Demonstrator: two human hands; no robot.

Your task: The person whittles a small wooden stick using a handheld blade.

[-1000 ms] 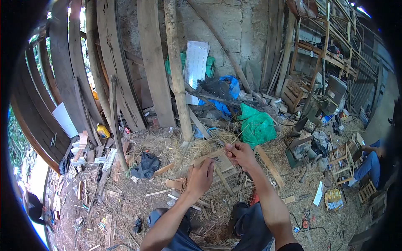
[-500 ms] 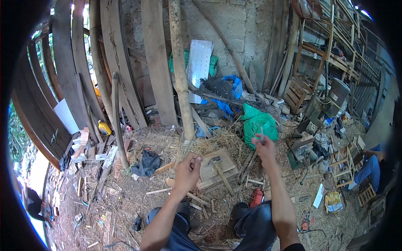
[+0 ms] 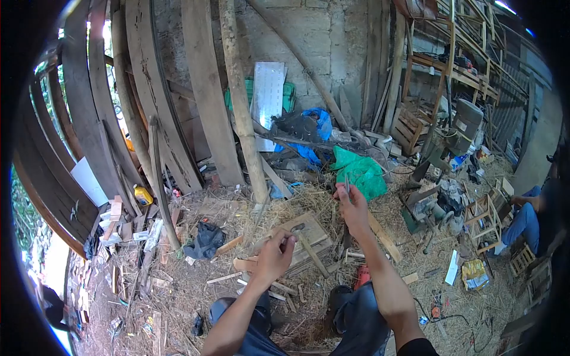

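My left hand (image 3: pixel 273 262) is closed, thumb and fingers pinched together in front of the wooden block. What it holds, if anything, is too small to name. Further right and higher, my right hand (image 3: pixel 354 212) pinches a thin, pale, pointed piece (image 3: pixel 347 183) that sticks up from the fingertips. A hammer (image 3: pixel 312 256) lies across the wooden block (image 3: pixel 317 228) between my knees, its dark head on top and its wooden handle slanting toward me. Behind my right hand is a green plastic bag (image 3: pixel 367 178).
A black plastic bag (image 3: pixel 205 240) lies on the straw-strewn ground to the left. A bamboo post (image 3: pixel 242 113) rises beyond the block. To the right sit a small wooden frame (image 3: pixel 482 221) and a person in jeans (image 3: pixel 522 228). A yellow bottle (image 3: pixel 142 194) stands by the planks.
My right hand has come left and slightly down, closer to the left. My left hand has shifted a little right and down, over the block's left side. The view has turned slightly.
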